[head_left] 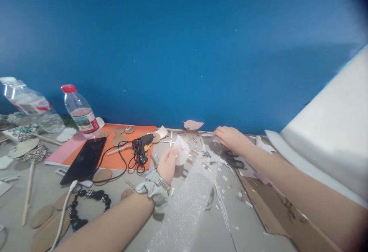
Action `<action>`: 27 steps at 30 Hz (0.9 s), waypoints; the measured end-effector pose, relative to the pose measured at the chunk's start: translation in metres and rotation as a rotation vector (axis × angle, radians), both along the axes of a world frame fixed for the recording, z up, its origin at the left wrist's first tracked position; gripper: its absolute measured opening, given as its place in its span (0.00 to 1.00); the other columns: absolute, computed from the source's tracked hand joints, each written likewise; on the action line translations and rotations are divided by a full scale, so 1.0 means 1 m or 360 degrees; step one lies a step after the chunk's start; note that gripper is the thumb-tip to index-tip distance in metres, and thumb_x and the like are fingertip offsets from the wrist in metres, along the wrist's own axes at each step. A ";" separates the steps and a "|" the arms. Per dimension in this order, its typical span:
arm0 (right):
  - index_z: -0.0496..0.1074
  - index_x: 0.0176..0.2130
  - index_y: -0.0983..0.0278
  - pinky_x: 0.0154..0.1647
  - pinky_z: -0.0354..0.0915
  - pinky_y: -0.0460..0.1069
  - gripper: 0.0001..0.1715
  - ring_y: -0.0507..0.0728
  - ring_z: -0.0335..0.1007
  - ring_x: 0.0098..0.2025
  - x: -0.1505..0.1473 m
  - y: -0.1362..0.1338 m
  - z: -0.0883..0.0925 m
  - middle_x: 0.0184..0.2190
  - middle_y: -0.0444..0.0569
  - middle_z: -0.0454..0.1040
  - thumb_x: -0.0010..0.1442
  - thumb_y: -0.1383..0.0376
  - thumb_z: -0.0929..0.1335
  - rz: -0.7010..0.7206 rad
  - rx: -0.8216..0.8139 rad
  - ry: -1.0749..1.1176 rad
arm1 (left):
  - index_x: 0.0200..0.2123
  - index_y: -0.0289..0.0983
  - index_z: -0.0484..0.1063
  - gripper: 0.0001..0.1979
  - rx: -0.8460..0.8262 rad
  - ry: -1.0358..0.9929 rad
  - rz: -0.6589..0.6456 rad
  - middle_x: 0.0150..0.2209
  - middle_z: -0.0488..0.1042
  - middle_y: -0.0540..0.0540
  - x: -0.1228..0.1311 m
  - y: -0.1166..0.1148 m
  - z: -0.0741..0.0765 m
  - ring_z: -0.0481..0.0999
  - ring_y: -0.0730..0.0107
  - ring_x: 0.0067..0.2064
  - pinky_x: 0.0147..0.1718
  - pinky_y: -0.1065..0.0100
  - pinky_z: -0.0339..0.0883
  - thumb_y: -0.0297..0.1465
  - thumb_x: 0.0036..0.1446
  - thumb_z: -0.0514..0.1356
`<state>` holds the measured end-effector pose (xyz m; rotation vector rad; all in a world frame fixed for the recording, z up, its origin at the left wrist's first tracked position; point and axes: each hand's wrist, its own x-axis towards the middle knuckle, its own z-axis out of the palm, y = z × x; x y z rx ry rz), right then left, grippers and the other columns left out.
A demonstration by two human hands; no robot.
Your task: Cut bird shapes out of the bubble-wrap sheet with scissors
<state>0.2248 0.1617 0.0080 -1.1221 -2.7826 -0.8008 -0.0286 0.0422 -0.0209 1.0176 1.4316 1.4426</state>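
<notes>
My left hand is raised over the middle of the table, its fingers pinched on a small pale pink paper shape. A grey scrunchie and a watch sit on that wrist. My right hand reaches to the far edge of the table by the blue wall, palm down, fingers curled onto scraps there; whether it holds anything I cannot make out. Black scissors lie just under that wrist. A strip of glittery clear film lies between my arms.
A black glue gun with its cord rests on an orange sheet. A phone, two water bottles, a bead bracelet, wooden sticks, cardboard discs and a cardboard sheet surround the work spot. A white board leans at right.
</notes>
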 end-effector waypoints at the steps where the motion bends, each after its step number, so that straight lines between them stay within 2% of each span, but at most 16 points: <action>1: 0.68 0.37 0.67 0.33 0.54 0.50 0.11 0.57 0.64 0.35 -0.002 0.000 0.002 0.33 0.54 0.69 0.61 0.70 0.58 -0.0010 -0.0016 0.0003 | 0.25 0.35 0.71 0.17 0.0005 0.0007 -0.0007 0.24 0.70 0.48 0.000 0.000 -0.001 0.68 0.68 0.28 0.27 0.70 0.59 0.43 0.51 0.53; 8: 0.68 0.35 0.67 0.32 0.56 0.49 0.10 0.57 0.64 0.37 -0.017 0.011 0.039 0.36 0.56 0.69 0.59 0.72 0.59 -0.0105 -0.0241 -0.0071 | 0.24 0.35 0.70 0.17 0.0027 0.0029 -0.0080 0.24 0.70 0.48 -0.003 0.003 -0.006 0.67 0.67 0.29 0.28 0.70 0.59 0.44 0.50 0.53; 11: 0.69 0.32 0.67 0.32 0.60 0.48 0.10 0.54 0.66 0.34 -0.024 0.023 0.055 0.33 0.53 0.70 0.60 0.69 0.60 -0.0202 -0.0440 -0.0153 | 0.25 0.35 0.70 0.17 0.0026 0.0033 -0.0099 0.24 0.70 0.48 -0.004 0.004 -0.008 0.67 0.67 0.29 0.28 0.70 0.59 0.43 0.51 0.53; 13: 0.69 0.37 0.68 0.34 0.64 0.49 0.09 0.52 0.67 0.34 -0.029 0.033 0.061 0.35 0.50 0.71 0.61 0.65 0.62 -0.0305 -0.0556 -0.0191 | 0.26 0.35 0.71 0.17 0.0030 0.0037 -0.0113 0.24 0.70 0.48 -0.004 0.004 -0.008 0.67 0.67 0.29 0.27 0.70 0.59 0.43 0.51 0.53; 16: 0.67 0.46 0.66 0.39 0.67 0.53 0.15 0.53 0.69 0.39 -0.035 0.044 0.065 0.43 0.50 0.70 0.60 0.60 0.63 -0.0473 -0.0667 -0.0208 | 0.26 0.34 0.71 0.18 0.0041 0.0042 -0.0110 0.24 0.70 0.48 -0.003 0.004 -0.007 0.67 0.67 0.29 0.27 0.69 0.59 0.42 0.52 0.52; 20: 0.65 0.48 0.65 0.42 0.67 0.55 0.17 0.55 0.68 0.43 -0.041 0.048 0.065 0.46 0.51 0.68 0.60 0.61 0.64 -0.0640 -0.0647 -0.0122 | 0.25 0.34 0.71 0.17 0.0044 0.0037 -0.0084 0.23 0.70 0.47 -0.002 0.003 -0.007 0.67 0.68 0.28 0.26 0.69 0.59 0.41 0.53 0.51; 25: 0.67 0.44 0.67 0.39 0.65 0.53 0.14 0.55 0.68 0.39 -0.042 0.026 0.063 0.40 0.50 0.70 0.60 0.61 0.63 -0.0755 -0.0501 0.0218 | 0.24 0.37 0.70 0.16 0.0044 0.0044 -0.0095 0.23 0.70 0.46 -0.002 0.004 -0.009 0.68 0.64 0.29 0.26 0.67 0.60 0.42 0.52 0.53; 27: 0.67 0.40 0.69 0.35 0.61 0.52 0.11 0.58 0.68 0.37 -0.040 0.011 0.063 0.35 0.56 0.70 0.61 0.65 0.61 -0.0754 -0.0478 0.0429 | 0.24 0.37 0.70 0.17 0.0061 0.0058 -0.0104 0.24 0.71 0.46 -0.002 0.004 -0.009 0.69 0.63 0.29 0.26 0.66 0.60 0.42 0.53 0.52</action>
